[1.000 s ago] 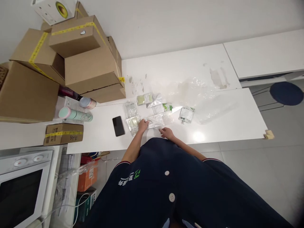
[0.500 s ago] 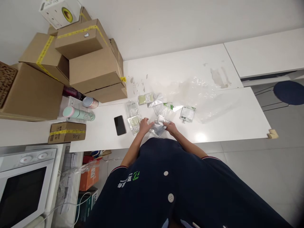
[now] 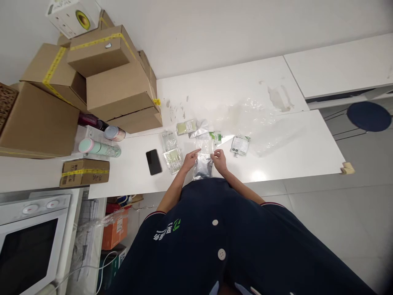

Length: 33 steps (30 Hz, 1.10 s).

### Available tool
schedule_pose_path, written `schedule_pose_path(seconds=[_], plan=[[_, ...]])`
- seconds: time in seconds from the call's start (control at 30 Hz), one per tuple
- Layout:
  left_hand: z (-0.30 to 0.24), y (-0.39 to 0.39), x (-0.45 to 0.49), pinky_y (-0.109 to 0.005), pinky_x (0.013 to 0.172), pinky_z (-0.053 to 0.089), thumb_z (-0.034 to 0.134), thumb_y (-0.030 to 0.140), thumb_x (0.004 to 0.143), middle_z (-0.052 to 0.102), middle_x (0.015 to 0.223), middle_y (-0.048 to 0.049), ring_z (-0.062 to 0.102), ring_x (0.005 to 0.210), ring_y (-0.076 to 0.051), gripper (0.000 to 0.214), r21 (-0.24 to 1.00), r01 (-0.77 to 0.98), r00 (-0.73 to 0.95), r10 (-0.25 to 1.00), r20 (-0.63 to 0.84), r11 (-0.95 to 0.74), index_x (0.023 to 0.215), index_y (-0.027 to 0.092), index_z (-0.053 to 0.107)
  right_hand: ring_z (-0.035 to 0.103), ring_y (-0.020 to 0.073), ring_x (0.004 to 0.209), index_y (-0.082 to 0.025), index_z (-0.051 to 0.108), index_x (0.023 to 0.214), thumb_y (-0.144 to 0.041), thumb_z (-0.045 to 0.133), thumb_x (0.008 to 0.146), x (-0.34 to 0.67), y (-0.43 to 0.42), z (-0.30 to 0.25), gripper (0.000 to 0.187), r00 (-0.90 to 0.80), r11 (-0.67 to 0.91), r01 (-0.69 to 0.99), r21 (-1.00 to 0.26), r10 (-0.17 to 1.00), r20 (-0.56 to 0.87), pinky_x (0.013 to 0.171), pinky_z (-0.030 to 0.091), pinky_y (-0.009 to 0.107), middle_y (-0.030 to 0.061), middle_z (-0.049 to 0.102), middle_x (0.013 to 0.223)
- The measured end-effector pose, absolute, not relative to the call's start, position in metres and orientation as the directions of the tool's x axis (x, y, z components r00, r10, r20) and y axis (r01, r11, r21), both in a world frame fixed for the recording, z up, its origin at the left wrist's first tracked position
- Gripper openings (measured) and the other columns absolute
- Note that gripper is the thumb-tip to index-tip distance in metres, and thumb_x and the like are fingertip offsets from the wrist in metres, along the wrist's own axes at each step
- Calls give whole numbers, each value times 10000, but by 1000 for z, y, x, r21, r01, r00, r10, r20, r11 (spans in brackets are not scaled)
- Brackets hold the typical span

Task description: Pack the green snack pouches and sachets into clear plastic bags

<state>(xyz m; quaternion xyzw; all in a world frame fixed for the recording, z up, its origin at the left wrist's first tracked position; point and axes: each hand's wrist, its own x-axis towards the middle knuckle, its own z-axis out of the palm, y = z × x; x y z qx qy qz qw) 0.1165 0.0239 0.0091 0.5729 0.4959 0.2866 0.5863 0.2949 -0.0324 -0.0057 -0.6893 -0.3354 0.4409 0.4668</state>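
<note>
My left hand (image 3: 190,158) and my right hand (image 3: 219,158) each pinch a top corner of a clear plastic pouch (image 3: 203,163), which hangs upright between them over the near edge of the white table (image 3: 276,159). Several small packets lie just beyond it: a green one (image 3: 186,127), a silvery one (image 3: 200,128), a white printed sachet (image 3: 240,145) and two clear bags (image 3: 171,149) to the left. A black phone (image 3: 153,162) lies flat left of my left hand.
Stacked cardboard boxes (image 3: 116,86) fill the far left, with two lying bottles (image 3: 98,147) and a small taped box (image 3: 84,172) below them. Crumpled clear film (image 3: 260,123) covers the table's middle. A white oven (image 3: 27,233) sits lower left, a blue stool (image 3: 368,116) at right.
My hands picked a clear pouch off the table, gathered it between them, and now hold it up by its top corners, closer to my body.
</note>
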Motion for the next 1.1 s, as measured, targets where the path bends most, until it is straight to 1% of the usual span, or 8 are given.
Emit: schedule_pose_path(seconds=[0.07,0.23,0.4,0.53,0.7,0.83,0.97,1.1], plan=[[11,26,114,-226,604,381,520,296,836,667,896,-26,414,583,-68,443,945,267,365,887,-282,191,1233,150,650,561,142,712,-209,537,1029,-413,537,745,296,-30,-2,350,276,-295,89,-951,925,-261,666,478,274,5,576,839],[22,25,109,-231,625,386,656,298,743,599,729,31,448,595,-85,637,919,339,391,859,-331,200,1357,176,538,566,166,720,-189,541,1289,-301,623,714,304,-21,11,592,65,-339,237,-910,940,-334,718,482,299,6,621,835],[29,18,98,-262,654,387,668,327,754,562,668,5,504,662,-137,232,791,606,339,870,-358,89,904,155,707,584,223,911,-160,703,882,-297,653,760,307,-16,22,190,-47,-232,598,-767,945,-322,846,449,320,82,646,934],[25,17,91,-272,717,395,674,357,763,564,727,-16,533,785,-176,199,660,751,280,895,-346,20,710,174,617,582,201,929,-173,652,849,-301,603,815,296,-12,14,141,-89,-212,601,-771,940,-328,822,446,294,75,651,967],[13,33,87,-284,758,398,579,345,851,609,793,-36,569,845,-201,156,512,854,165,889,-427,87,827,191,597,593,143,724,-166,583,910,-318,639,790,272,1,-14,202,47,-478,464,-745,854,-519,649,438,229,11,650,801],[8,42,90,-362,891,395,535,299,879,629,1046,-136,542,1080,-285,240,350,935,77,921,-382,67,1073,176,605,616,161,809,-169,584,857,-205,673,727,260,8,-28,162,66,-473,623,-623,825,-561,682,439,228,30,675,851],[6,27,103,-486,1037,311,485,253,901,463,1367,-183,385,1287,-356,351,282,951,199,946,-255,-124,1235,198,579,631,193,910,-172,608,862,-136,613,725,255,16,-33,142,172,-504,642,-578,829,-532,743,459,251,61,692,925],[-6,4,110,-559,1113,199,631,391,828,242,1555,-137,184,1415,-416,649,357,907,356,858,-370,-223,1429,275,415,659,177,802,-166,627,846,-130,620,729,249,22,-34,122,147,-569,444,-693,809,-570,724,485,253,37,690,790]])
